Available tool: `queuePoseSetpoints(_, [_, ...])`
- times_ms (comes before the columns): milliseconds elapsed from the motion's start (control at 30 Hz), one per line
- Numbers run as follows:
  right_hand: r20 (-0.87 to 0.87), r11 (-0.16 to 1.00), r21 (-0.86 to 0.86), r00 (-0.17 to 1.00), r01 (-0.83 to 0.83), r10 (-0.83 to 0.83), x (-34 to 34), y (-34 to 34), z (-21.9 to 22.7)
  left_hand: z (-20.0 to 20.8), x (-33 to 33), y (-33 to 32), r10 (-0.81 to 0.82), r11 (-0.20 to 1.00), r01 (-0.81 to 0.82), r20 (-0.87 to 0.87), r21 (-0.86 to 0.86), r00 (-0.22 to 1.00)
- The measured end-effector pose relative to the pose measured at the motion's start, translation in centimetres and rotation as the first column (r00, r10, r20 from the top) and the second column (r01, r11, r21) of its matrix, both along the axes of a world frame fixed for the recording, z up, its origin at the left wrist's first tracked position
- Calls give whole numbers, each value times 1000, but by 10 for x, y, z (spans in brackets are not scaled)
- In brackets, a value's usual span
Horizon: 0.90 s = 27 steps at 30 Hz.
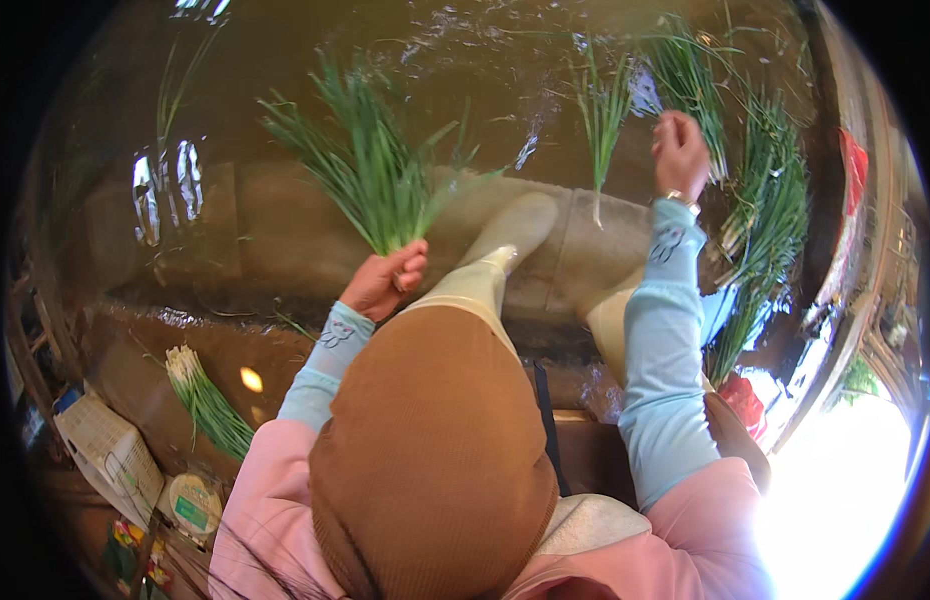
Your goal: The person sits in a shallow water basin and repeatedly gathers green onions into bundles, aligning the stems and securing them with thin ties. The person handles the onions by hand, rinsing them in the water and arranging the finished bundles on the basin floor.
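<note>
The left hand (390,280) closes its fingers round greens (380,185) at eleven o'clock. The right hand (682,152), at two, has bent fingers; whether they pinch anything, I cannot tell. One bundle (211,402) lies gathered at eight; a heap (768,205) towards three lies loose.

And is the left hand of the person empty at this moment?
No, the left hand is closed around the base of a bunch of green stalks, whose leaves fan out beyond the fist.
</note>
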State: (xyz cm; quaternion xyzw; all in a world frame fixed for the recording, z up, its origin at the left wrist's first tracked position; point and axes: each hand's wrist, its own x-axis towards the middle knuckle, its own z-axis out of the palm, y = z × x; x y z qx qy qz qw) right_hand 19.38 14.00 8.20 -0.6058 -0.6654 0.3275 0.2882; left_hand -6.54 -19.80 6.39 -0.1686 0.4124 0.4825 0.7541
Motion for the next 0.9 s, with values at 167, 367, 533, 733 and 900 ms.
queuePoseSetpoints(167, [468, 986, -123, 869, -117, 161, 28, -83, -35, 47, -23, 40, 416, 756, -538, 362, 373, 834])
queuePoseSetpoints(367, [502, 966, -237, 840, -98, 208, 10, -83, -37, 52, -18, 71, 362, 845, -375, 109, 380, 926])
queuePoseSetpoints(533, [-586, 767, -570, 800, -294, -128, -36, -109, -9, 37, 22, 82, 124, 987, -97, -229, 125, 966])
queuePoseSetpoints(733, [-505, 765, -507, 856, -396, 108, -79, -164, -11, 15, 39, 85, 21, 992, -16, -40, 127, 999])
queuePoseSetpoints(900, [-473, 681, -617, 877, -395, 80, -81, -165, -20, -3, 38, 73, 65, 988, -62, -21, 144, 998])
